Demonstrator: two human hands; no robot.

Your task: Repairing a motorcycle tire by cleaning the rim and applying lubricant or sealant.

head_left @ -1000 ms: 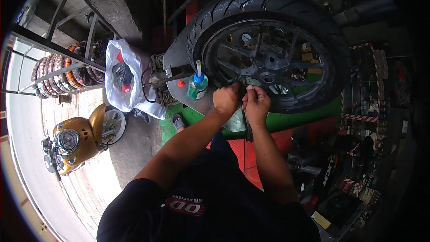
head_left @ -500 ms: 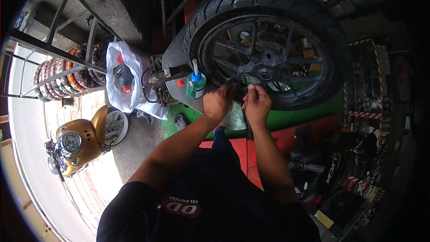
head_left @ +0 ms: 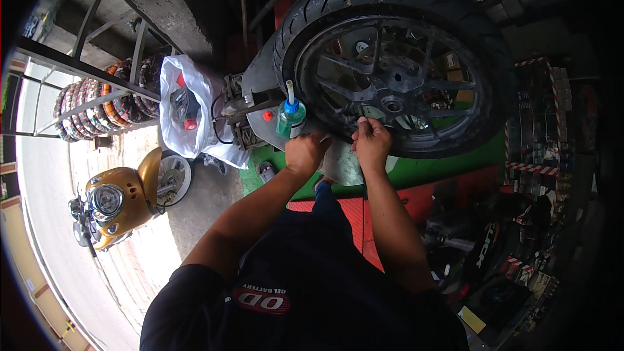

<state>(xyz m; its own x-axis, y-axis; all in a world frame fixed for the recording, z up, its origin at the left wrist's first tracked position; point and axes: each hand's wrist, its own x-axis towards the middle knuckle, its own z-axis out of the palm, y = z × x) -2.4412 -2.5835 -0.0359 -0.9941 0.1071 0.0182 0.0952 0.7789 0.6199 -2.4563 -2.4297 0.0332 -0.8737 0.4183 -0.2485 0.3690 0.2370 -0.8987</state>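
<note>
A motorcycle wheel with a black tyre [head_left: 305,23] and dark spoked rim [head_left: 351,65] lies flat in front of me. At its near edge, my right hand [head_left: 372,146] has thumb and fingers pinched together over the rim's inner side; what they grip is too small and dark to name. My left hand [head_left: 305,153] is curled beside the tyre's near left edge, its fingertips hidden. Just beyond that hand stands a clear bottle of green liquid [head_left: 290,121] with a blue top and pale nozzle. A small red cap [head_left: 268,116] lies left of the bottle on a grey metal plate [head_left: 260,131].
A white plastic bag [head_left: 172,133] holding containers sits to the left. Behind it, several wrapped tyres [head_left: 104,101] hang by a metal frame. A gold motorcycle [head_left: 120,201] stands at the far left. Shelves with striped edging [head_left: 533,168] line the right; a red platform [head_left: 416,188] lies below.
My left hand has drawn back a little toward me, away from the rim. The right hand stays pinched at the rim. The whole view has shifted slightly.
</note>
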